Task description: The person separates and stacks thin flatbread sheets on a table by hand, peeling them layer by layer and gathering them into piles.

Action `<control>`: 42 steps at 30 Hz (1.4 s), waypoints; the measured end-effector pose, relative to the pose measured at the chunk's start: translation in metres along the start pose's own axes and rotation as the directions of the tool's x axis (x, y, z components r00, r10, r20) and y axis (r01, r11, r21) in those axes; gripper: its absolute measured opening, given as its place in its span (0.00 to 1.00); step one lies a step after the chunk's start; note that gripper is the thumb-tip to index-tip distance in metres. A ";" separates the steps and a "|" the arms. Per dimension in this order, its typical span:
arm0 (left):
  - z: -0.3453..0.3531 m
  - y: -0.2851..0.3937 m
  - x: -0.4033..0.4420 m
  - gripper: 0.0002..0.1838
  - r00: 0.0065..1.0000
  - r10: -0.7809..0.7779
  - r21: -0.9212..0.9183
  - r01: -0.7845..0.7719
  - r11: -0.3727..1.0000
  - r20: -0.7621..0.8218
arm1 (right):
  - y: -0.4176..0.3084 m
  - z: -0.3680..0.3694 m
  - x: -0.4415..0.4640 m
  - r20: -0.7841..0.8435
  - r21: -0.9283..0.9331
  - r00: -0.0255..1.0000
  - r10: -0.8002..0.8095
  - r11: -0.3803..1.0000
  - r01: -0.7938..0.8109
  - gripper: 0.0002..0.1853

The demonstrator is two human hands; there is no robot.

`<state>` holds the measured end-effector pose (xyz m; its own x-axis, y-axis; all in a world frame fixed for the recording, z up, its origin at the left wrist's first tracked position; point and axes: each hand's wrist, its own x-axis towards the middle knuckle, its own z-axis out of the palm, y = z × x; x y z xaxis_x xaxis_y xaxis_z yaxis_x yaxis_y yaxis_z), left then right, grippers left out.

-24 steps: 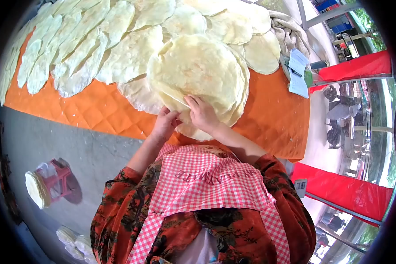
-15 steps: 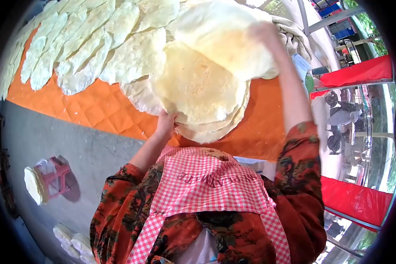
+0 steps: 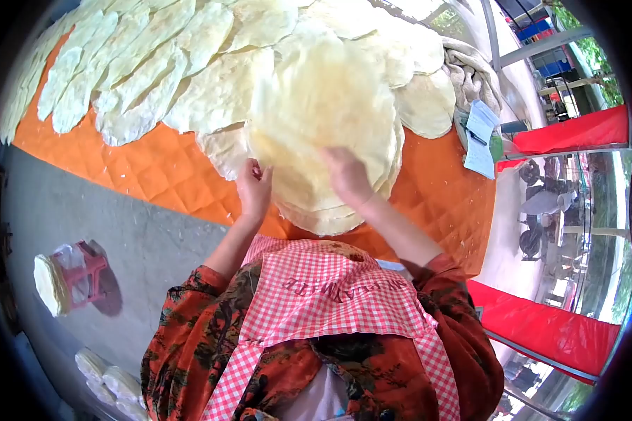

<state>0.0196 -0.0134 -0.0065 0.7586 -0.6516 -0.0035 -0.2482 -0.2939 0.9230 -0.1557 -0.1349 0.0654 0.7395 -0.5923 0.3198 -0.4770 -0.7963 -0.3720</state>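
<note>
A stack of thin round flatbreads [image 3: 323,216] lies in front of me on an orange cloth [image 3: 439,189]. The top flatbread [image 3: 330,91] is smeared by motion and reaches over the breads behind the stack. My right hand [image 3: 347,175] is over the near middle of that flatbread. Its fingers are blurred, so their grip is unclear. At the stack's left edge is my left hand [image 3: 254,191], its fingers curled in and nothing visible between them. A smaller piece of flatbread [image 3: 223,149] pokes out beside it.
Overlapping flatbreads [image 3: 221,88] cover the table's far and left parts. Papers with a pen [image 3: 480,137] and a crumpled cloth [image 3: 463,67] lie at right. A pink stool [image 3: 84,274] and bagged stacks [image 3: 112,379] stand on the floor at left.
My right hand has come from the far right back toward me, over the stack. The top flatbread has shifted left. My left hand has let go of the stack's edge and moved slightly left.
</note>
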 end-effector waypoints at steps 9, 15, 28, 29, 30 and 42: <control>-0.010 0.018 0.010 0.10 0.996 0.077 0.060 -0.079 0.995 0.047 | -0.007 0.002 -0.020 -0.012 -0.009 0.997 -0.078 0.997 0.078 0.15; -0.017 0.039 0.021 0.09 0.967 -0.107 -0.148 0.144 0.978 0.233 | -0.009 0.031 -0.058 0.194 0.028 0.981 -0.027 0.999 0.022 0.28; -0.012 0.027 -0.005 0.16 0.680 -0.385 -0.353 0.685 0.638 0.624 | 0.016 0.026 -0.042 0.020 0.080 1.000 -0.007 0.997 0.006 0.18; -0.009 0.020 -0.007 0.16 0.669 -0.386 -0.363 0.700 0.615 0.636 | 0.012 0.027 -0.046 0.010 0.022 0.998 -0.061 0.998 0.061 0.18; -0.007 0.017 -0.009 0.16 0.658 -0.384 -0.372 0.713 0.594 0.648 | 0.005 0.028 -0.053 0.002 -0.039 0.993 -0.115 0.993 0.115 0.19; -0.030 0.007 -0.006 0.08 0.882 -0.328 -0.674 0.470 0.570 0.337 | 0.026 -0.071 0.025 0.075 0.034 0.933 0.353 0.934 -0.356 0.10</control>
<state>0.0312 0.0096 0.0112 0.5479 -0.7141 -0.4358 0.6208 -0.0021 0.7840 -0.1836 -0.1791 0.1258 0.5569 -0.8243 0.1018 -0.6927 -0.5286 -0.4907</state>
